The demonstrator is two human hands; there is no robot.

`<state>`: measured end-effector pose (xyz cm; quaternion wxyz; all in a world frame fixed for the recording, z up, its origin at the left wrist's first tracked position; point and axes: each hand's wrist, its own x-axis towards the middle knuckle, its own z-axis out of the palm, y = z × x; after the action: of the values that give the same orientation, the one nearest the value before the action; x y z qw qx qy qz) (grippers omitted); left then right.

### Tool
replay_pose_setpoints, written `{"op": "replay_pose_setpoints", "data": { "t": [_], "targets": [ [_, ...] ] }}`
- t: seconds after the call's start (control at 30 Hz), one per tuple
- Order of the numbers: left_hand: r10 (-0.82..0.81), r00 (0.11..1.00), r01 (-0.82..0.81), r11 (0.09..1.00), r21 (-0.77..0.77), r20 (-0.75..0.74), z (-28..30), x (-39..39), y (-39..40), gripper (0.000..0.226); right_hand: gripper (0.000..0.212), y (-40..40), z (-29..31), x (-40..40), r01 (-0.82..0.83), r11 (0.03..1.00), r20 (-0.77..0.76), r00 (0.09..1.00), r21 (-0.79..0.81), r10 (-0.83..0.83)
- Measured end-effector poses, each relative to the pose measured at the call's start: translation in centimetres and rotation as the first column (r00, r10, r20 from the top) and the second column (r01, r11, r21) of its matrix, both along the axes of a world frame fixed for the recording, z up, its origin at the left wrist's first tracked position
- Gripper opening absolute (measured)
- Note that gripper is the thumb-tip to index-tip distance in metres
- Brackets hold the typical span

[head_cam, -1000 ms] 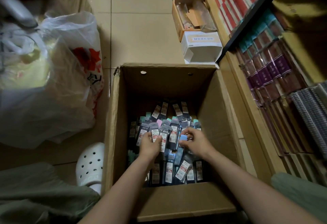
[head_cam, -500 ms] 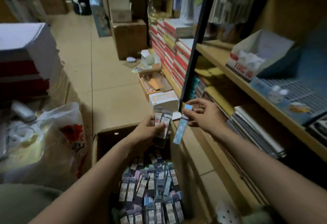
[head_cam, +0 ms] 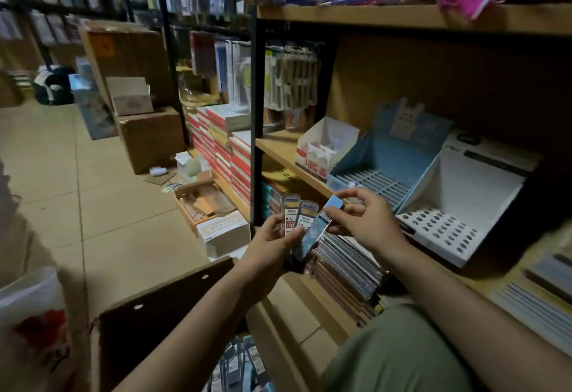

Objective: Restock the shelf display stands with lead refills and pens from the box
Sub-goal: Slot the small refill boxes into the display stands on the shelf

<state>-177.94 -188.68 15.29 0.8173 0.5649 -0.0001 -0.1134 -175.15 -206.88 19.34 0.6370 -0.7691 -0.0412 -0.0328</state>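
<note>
Head view: left hand (head_cam: 272, 243) grips grey refill packs (head_cam: 297, 216); right hand (head_cam: 365, 221) pinches blue pack (head_cam: 322, 224).

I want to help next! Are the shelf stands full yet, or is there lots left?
Lots left. The blue stand and white stand look nearly empty, so little seems done. In hand: the left hand holds two grey refills, and the right hand pinches a blue refill. More packs wait in the box.
</note>
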Motion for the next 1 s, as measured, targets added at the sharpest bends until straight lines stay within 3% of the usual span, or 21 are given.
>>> {"op": "replay_pose_setpoints", "data": {
  "t": [0.17, 0.3, 0.4, 0.53, 0.83, 1.0],
  "targets": [
    [0.018, 1.000, -0.017, 0.999, -0.031, 0.024, 0.9, 0.0, -2.1, 0.028, 0.031, -1.6, 1.8, -1.3, 0.011, 0.999, 0.018, 1.000, -0.033, -0.011],
    [0.048, 0.998, -0.046, 0.998, -0.032, 0.044, 1.7, 1.5, -3.1, 0.024, 0.032, -4.9, 5.1, -1.0, 0.192, 0.970, 0.238, 0.959, -0.150, -0.153],
    [0.063, 0.996, -0.063, 0.998, -0.009, 0.063, 2.3, 3.5, -3.4, 0.023, 0.031, -7.5, 8.1, 0.9, 0.421, 0.851, 0.436, 0.861, -0.316, -0.264],
    [0.061, 0.996, -0.064, 0.997, 0.042, 0.071, 2.7, 7.0, -3.7, 0.023, 0.028, -7.7, 9.9, 5.8, 0.513, 0.701, 0.577, 0.798, -0.495, -0.176],
    [-0.021, 0.987, 0.003, 0.993, 0.117, 0.160, 2.9, 12.6, -5.8, 0.021, 0.025, -6.2, 8.4, 15.6, 0.541, 0.530, 0.566, 0.813, -0.653, -0.134],
    [-0.060, 0.987, 0.039, 0.990, 0.136, 0.151, 2.1, 14.1, -5.8, 0.019, 0.021, -6.2, 6.7, 17.4, 0.509, 0.531, 0.499, 0.848, -0.677, -0.177]
  ]
}}
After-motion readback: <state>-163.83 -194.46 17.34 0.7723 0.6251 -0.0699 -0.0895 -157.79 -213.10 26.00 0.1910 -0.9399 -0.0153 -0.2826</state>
